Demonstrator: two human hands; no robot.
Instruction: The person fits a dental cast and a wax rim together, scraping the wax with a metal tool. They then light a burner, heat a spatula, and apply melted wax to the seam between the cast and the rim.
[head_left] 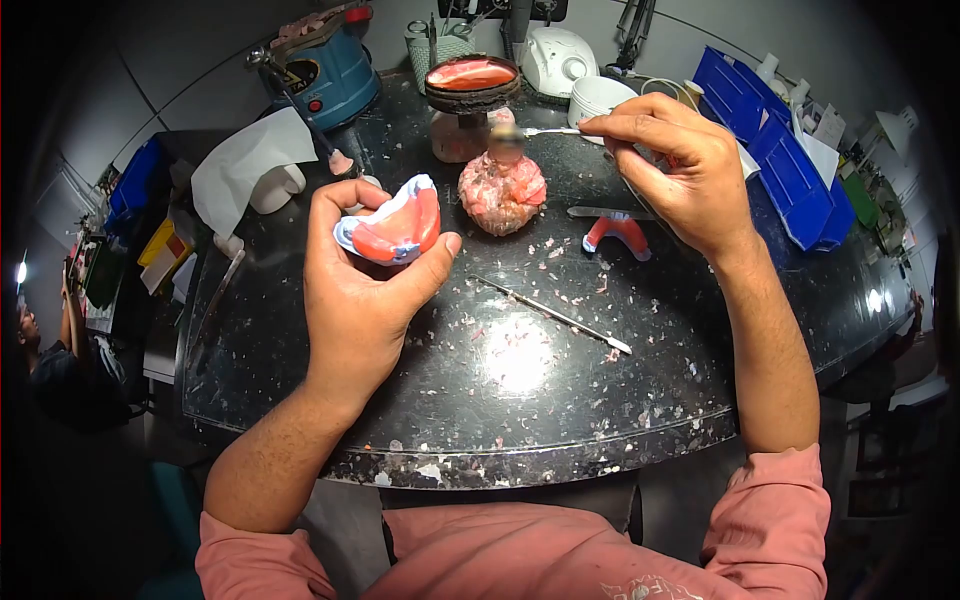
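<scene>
My left hand (pixel 365 270) is wrapped round a pale blue dental model with red wax (pixel 402 225) and holds it up over the left part of the dark bench. Pinched in my right hand (pixel 680 165) is a thin metal instrument (pixel 555 131), its tip pointing left. That tip is at a small blurred spot on top of the burner (pixel 504 150), whose base is covered in pink wax (pixel 502 196). Behind the burner stands a round dark pan of red wax (pixel 472 76). A second red and blue wax arch (pixel 618 235) lies below my right hand, beside a flat metal blade (pixel 590 212).
A metal carver (pixel 550 315) lies across the bench (pixel 450 400) among wax scraps. At the back are a blue machine (pixel 335 85), a white device (pixel 560 62) and a white tub (pixel 600 95). Blue trays (pixel 790 180) stand right. Another person (pixel 65 350) is at far left.
</scene>
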